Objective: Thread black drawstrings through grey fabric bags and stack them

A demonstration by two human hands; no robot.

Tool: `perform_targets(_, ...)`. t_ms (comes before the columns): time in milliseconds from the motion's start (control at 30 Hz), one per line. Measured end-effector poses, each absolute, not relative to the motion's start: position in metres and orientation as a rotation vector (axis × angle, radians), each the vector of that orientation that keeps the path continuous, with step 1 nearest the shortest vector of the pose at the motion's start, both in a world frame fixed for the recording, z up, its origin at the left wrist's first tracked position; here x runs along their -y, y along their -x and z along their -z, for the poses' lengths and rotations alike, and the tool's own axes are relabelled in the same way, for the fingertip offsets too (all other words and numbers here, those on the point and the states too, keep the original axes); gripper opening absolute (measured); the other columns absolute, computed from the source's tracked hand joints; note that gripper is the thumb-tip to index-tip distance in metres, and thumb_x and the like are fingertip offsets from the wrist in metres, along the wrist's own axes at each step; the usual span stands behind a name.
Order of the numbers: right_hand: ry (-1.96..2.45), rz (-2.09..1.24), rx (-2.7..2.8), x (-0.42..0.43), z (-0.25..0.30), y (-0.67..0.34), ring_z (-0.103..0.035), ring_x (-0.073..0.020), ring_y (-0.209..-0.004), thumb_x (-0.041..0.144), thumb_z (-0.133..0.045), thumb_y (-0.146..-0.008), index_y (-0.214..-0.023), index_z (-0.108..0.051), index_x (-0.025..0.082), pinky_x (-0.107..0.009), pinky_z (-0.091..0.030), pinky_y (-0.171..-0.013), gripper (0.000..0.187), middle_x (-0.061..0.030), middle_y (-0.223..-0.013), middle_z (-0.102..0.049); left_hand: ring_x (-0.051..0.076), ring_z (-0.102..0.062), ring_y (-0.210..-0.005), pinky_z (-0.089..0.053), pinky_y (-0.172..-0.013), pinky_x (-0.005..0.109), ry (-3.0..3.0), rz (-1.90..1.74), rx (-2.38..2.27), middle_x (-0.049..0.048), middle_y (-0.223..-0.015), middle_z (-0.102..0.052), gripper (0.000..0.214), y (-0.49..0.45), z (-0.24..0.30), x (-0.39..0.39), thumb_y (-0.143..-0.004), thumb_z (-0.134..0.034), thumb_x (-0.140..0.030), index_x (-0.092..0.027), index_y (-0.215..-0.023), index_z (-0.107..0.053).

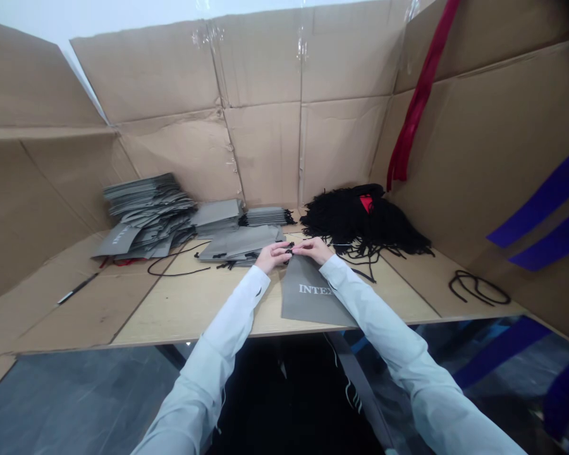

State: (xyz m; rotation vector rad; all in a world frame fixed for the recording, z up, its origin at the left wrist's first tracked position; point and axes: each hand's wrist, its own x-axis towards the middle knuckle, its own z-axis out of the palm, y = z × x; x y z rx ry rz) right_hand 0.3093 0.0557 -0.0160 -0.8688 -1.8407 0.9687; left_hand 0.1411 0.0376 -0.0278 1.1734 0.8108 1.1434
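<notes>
A grey drawstring bag [308,303] with white lettering that begins "INTEX" lies at the front of the table, its lower edge close to the table's edge. At its top corner is a short dark bunch of black cord [289,253]. My left hand [272,256] is closed, its fingertips pinching this cord from the left. From the right, my right hand [315,249] is also closed, thumb and fingers on the cord at the bag's top edge. The fingertips partly hide the cord, so I cannot tell whether it is knotted. My right sleeve covers part of the lettering.
Behind my hands lie flat grey bags [241,243] with black cord ends. A tall stack of grey bags [146,212] stands left; a black heap of cords [365,221] lies right. One pen [77,289] and a loose cord [478,287] flank the work area. Cardboard walls [260,151] enclose the table.
</notes>
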Motion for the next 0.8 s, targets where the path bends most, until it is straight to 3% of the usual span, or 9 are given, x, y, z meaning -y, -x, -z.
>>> perform_targets(133, 0.865, -0.973, 1.857, -0.057, 0.016, -0.312, -0.058, -0.0156, -0.065, 0.035, -0.066, -0.056, -0.071, -0.067, 0.015, -0.028, -0.044, -0.066, 0.025, -0.0037, -0.069, -0.065, 0.009, -0.057, -0.057, -0.045, -0.063, 0.024, -1.124, -1.169, -0.826, 0.0003, -0.061, -0.060, 0.056, -0.143, 0.025, -0.032, -0.040, -0.076, -0.015, -0.010, -0.092, -0.056)
perform_targets(500, 0.752, -0.815, 1.844, -0.050, 0.015, -0.310, -0.057, -0.0150, -0.059, 0.039, -0.064, -0.060, -0.071, -0.066, 0.016, -0.027, -0.045, -0.058, 0.026, -0.0051, -0.071, -0.065, 0.012, -0.060, -0.065, -0.046, -0.074, 0.032, -0.964, -1.168, -0.719, 0.0025, -0.072, -0.062, 0.056, -0.146, 0.018, -0.025, -0.049, -0.072, -0.009, -0.013, -0.101, -0.051)
perform_targets(800, 0.725, -0.707, 1.910, -0.053, 0.022, -0.307, -0.056, -0.0130, -0.062, 0.038, -0.058, -0.067, -0.073, -0.061, 0.015, -0.025, -0.045, -0.061, 0.024, -0.0034, -0.070, -0.062, 0.013, -0.060, -0.064, -0.046, -0.078, 0.037, -0.959, -1.305, -0.776, -0.0018, -0.061, -0.058, 0.052, -0.148, 0.022, -0.024, -0.047, -0.073, -0.009, -0.013, -0.095, -0.056)
